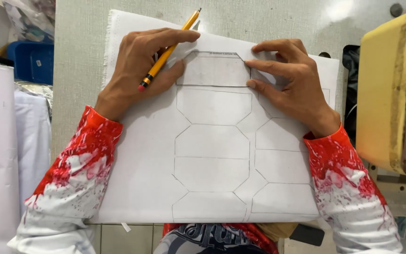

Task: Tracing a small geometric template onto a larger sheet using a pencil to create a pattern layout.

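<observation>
On the far part of a white fabric sheet point(137, 188) marked with pencilled outlines lies a grey template point(212, 69). At its left edge rests the left hand point(149, 63), fingers clasped around a yellow pencil point(170, 49) whose tip points far. At its right edge, the right hand point(290, 80) grasps nothing, its fingertips point(252, 63) pressing flat on the template.
</observation>
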